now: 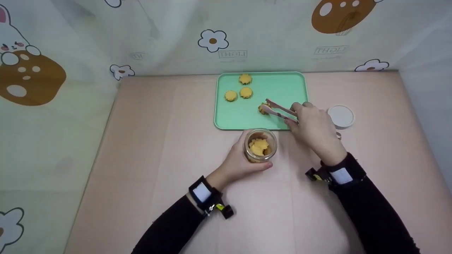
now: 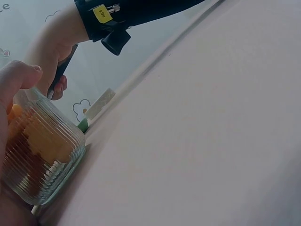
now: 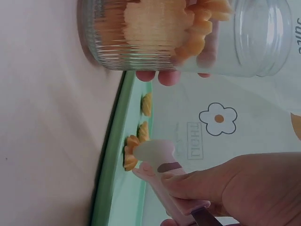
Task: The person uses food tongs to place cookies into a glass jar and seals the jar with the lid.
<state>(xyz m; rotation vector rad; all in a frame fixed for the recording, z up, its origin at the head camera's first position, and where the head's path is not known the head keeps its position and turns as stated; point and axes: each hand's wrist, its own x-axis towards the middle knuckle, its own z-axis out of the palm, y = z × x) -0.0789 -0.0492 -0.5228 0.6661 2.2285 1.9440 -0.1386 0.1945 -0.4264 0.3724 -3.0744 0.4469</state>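
My left hand [image 1: 237,160] grips a ribbed glass jar [image 1: 249,155] around its side, with several yellow scalloped cookies [image 1: 259,146] inside. Pink tongs [image 1: 282,112] are pinched in my right hand [image 1: 314,128], over a green tray [image 1: 226,118]. The tips of the tongs lie at one cookie [image 1: 263,108] on the tray; in the right wrist view they touch or nearly touch that cookie [image 3: 130,153], and whether they clasp it I cannot tell. Farther back on the tray sit three more cookies [image 1: 245,92].
A round white lid [image 1: 341,116] lies on the table right of the tray, partly behind my right hand. The pinkish table [image 1: 169,141] meets a patterned curtain [image 1: 166,38] at the back, just behind the tray.
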